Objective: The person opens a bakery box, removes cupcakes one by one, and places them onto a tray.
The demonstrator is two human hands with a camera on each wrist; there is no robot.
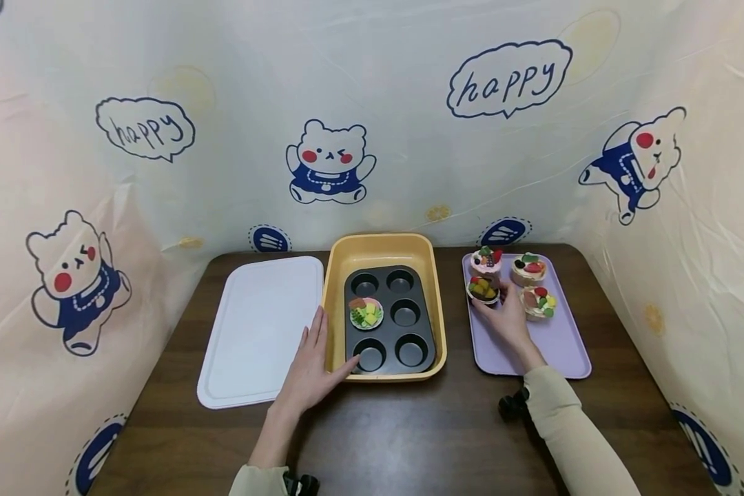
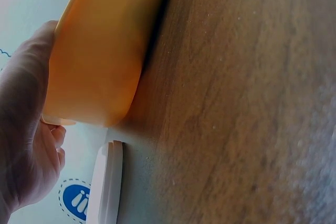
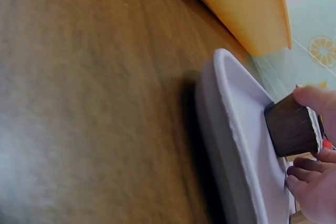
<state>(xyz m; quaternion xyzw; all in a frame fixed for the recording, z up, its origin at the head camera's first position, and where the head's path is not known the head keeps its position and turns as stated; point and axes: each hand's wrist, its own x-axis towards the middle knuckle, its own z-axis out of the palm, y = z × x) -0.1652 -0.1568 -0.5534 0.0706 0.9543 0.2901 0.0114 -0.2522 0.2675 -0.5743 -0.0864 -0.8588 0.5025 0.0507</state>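
Note:
My right hand (image 1: 510, 319) pinches a toy cupcake in a dark brown cup (image 3: 293, 125) between thumb and fingers. In the head view yellowish pieces and a red one top this cupcake (image 1: 483, 289), at the left side of the lilac tray (image 1: 496, 355). My left hand (image 1: 313, 368) rests at the front left corner of the yellow bin (image 1: 440, 337), its fingers along the left rim and its thumb over the front one. Inside the bin lies a dark muffin pan (image 1: 389, 318) with several round cups. A cupcake with green and yellow topping (image 1: 366, 314) sits in its middle left cup.
On the lilac tray stand a pink cupcake with berries (image 1: 486, 261), a strawberry-topped cupcake (image 1: 528, 269) and another with red, yellow and green pieces (image 1: 538, 303). A white lid-like board (image 1: 260, 331) lies left of the bin. Printed cloth (image 1: 235, 172) surrounds the wooden table (image 1: 409, 441).

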